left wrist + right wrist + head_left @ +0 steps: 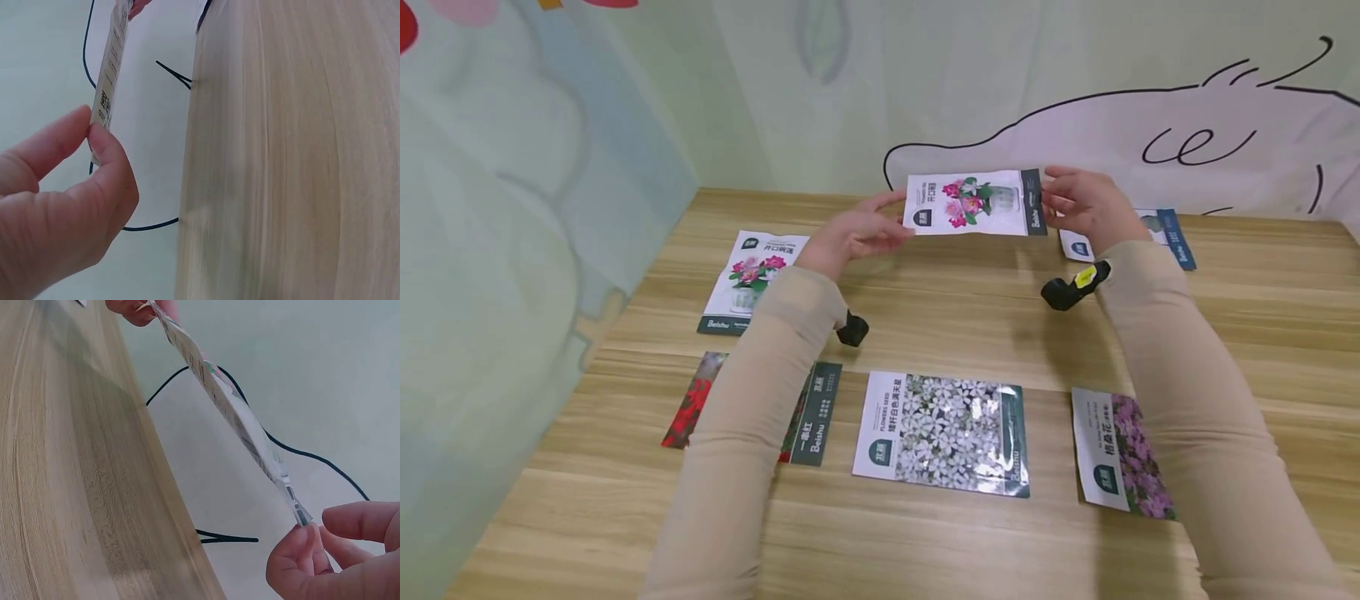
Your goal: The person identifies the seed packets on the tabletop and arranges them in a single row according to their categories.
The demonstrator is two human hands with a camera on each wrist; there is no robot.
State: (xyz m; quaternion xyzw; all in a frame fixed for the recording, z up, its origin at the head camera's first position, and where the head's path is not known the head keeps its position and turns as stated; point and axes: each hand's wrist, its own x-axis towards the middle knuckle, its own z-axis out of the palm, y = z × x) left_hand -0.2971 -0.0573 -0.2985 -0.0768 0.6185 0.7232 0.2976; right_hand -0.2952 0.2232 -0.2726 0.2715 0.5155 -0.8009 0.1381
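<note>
A seed packet (973, 202) with pink flowers in a pot is held up above the back of the table, its printed front facing the head camera. My left hand (865, 232) pinches its left edge between thumb and finger, clearly seen in the left wrist view, where the packet (111, 69) appears edge-on. At the opposite edge, my right hand (1086, 204) holds the packet's end with its fingertips. In the right wrist view the packet (231, 419) looks slightly bowed, and one finger of the right hand (337, 562) stands apart from it.
On the wooden table (925, 542) lie a similar pink-flower packet (730, 287), a red-flower packet (816, 417) partly under the left sleeve, a white-flower packet (940, 433), a purple-flower packet (1120, 454) and a blue-edged packet (1176, 237) behind the right hand. A printed curtain (865, 100) hangs behind.
</note>
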